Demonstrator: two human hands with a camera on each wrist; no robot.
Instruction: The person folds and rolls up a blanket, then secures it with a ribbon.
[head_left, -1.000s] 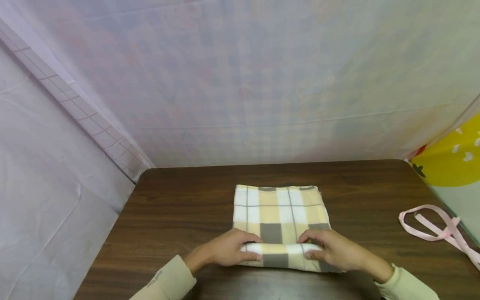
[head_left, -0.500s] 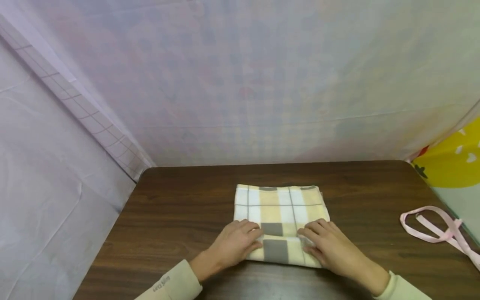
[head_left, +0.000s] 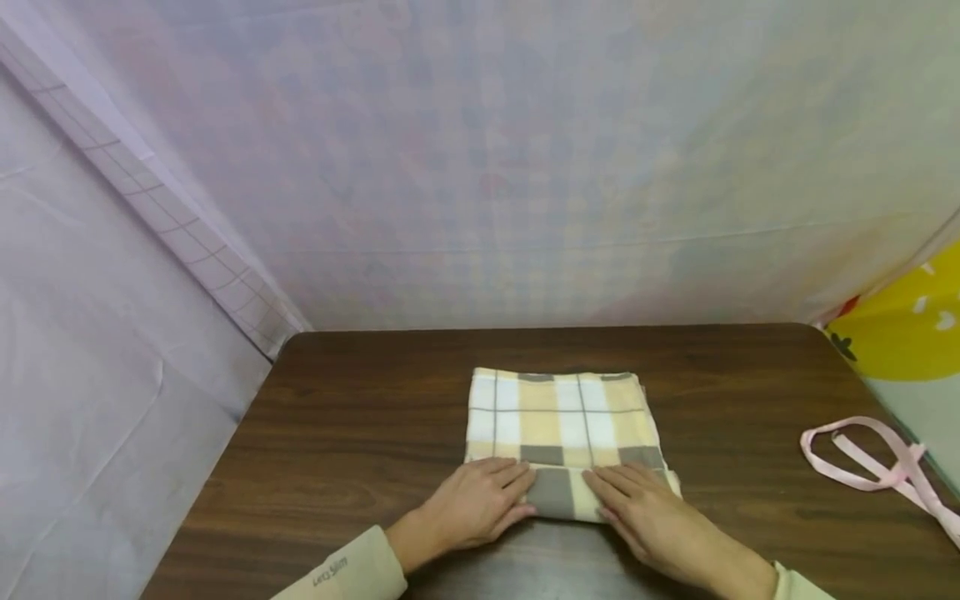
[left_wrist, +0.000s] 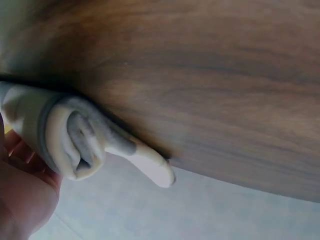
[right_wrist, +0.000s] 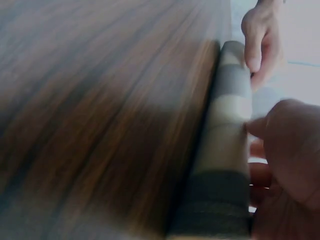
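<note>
Left hand (head_left: 480, 502), bare: your fingers lay fairly straight, spread over a roll's nine o'clock end rather than clenched, thumb to the near side. Right hand (head_left: 651, 515), bare: yours likewise lay extended over the three o'clock end. Beneath both: one cream, white and grey checked rectangular fabric cloth (head_left: 540, 425), at six o'clock on the dark brown wood-grained table (head_left: 360, 433); near edge a thick roll (head_left: 552, 493), far part flat.

Risks, as judged: the roll's three o'clock end jutted past the flat part's edge, so uneven pressure from you could have skewed it. Its other end showed a loose spiral with a hollow core; a lightened touch might have let it unwind. The unweighted flat part could have slid or creased if you pushed.

Materials: cloth, matt, soft-looking, rounded at the folds, crossed by thin grey lines. Table, smooth, dully shining at six o'clock, far corners rounded. At three o'clock, one flat, looped pink ribbon (head_left: 894, 477). At twelve, one pale, faintly checked hanging sheet (head_left: 487, 183), lightly creased.
</note>
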